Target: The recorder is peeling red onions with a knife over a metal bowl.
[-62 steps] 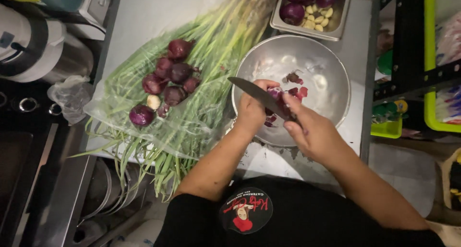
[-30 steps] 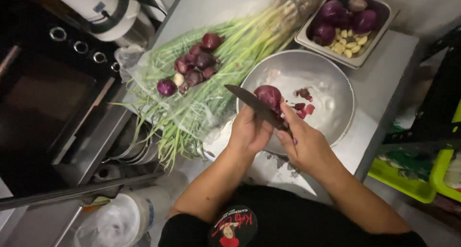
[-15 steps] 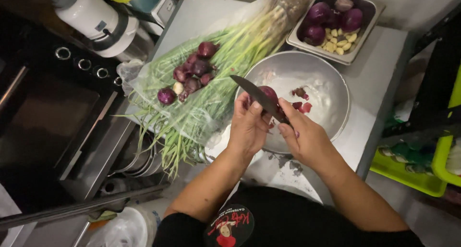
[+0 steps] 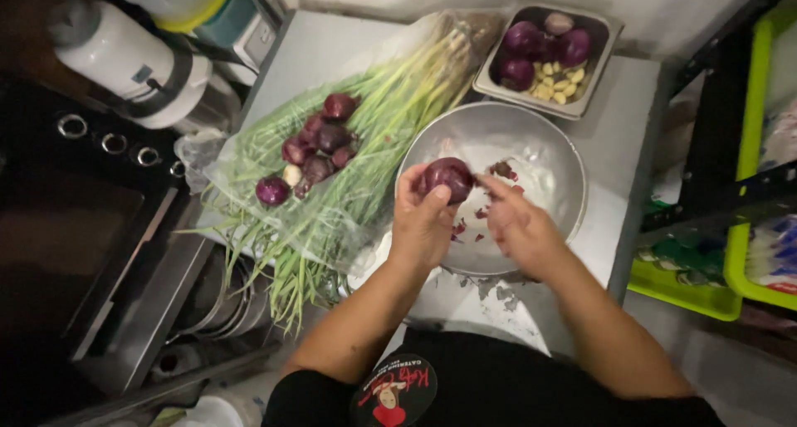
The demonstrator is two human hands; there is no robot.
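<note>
1. At the far left stood a white appliance (image 4: 124, 62) with a dark band, beside a dark stove surface with metal rings.
2. Next came a bundle of long green stalks (image 4: 349, 161) lying in clear plastic across the grey table (image 4: 623, 136), roots toward the far end.
3. A cluster of small red onions (image 4: 315, 149) lay on top of the stalks, well apart from both hands.
4. The left hand (image 4: 423, 224) was curled around a red onion (image 4: 448, 176), thumb on its near side and fingers wrapped behind, holding it above the near-left rim of the steel bowl (image 4: 556, 157).
5. The right hand (image 4: 519, 228) was loosely closed just beside the onion, its fingertips pinched toward the onion's right side; whether they gripped a piece of skin could not be told.
6. Scraps of purple peel (image 4: 502, 170) lay in the bowl, under and beyond the hands.
7. Behind the bowl sat a rectangular metal tray (image 4: 602, 53) holding larger red onions and pale garlic cloves.
8. At the far right stood a lime-green crate (image 4: 689, 290).
</note>
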